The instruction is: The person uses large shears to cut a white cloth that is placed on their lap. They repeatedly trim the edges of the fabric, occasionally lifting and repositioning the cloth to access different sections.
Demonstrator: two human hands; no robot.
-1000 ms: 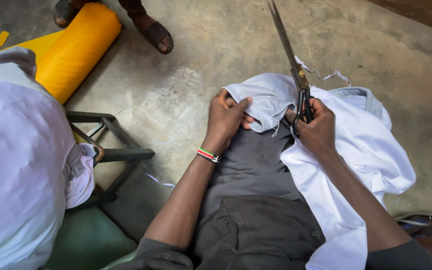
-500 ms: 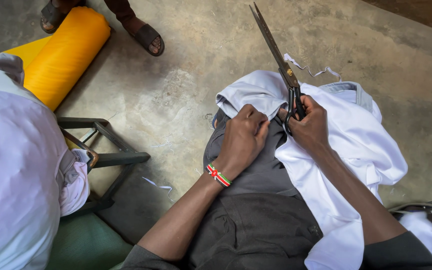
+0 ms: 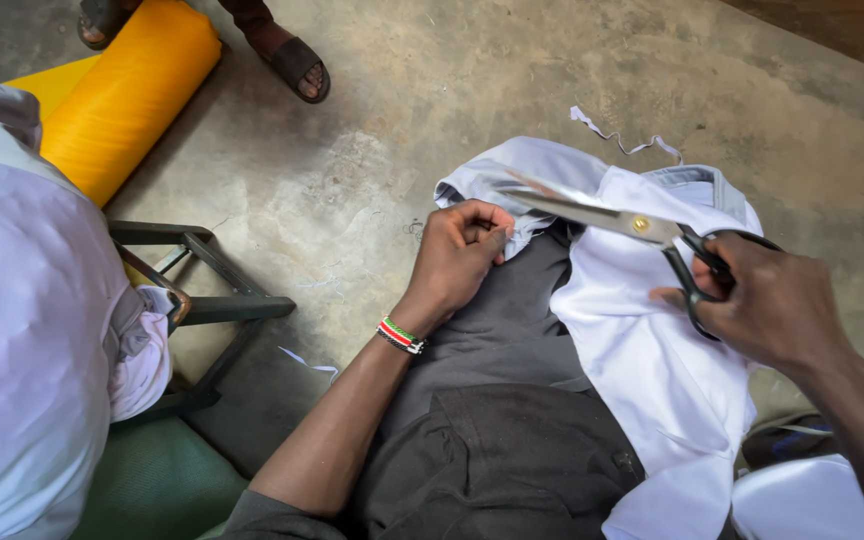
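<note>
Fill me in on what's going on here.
A seated person has white fabric draped over their lap. The left hand pinches a fold of it near the knee, while the right hand holds large black-handled scissors, blades lying across the cloth. A yellow fabric roll lies on the concrete floor, by another person's sandalled foot.

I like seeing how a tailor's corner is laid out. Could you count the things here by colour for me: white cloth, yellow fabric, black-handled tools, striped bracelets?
White cloth: 1, the white garment on the lap
Yellow fabric: 1, the yellow fabric roll
Black-handled tools: 1, the scissors in the right hand
Striped bracelets: 1, the bracelet by the left hand
Total: 4
</note>
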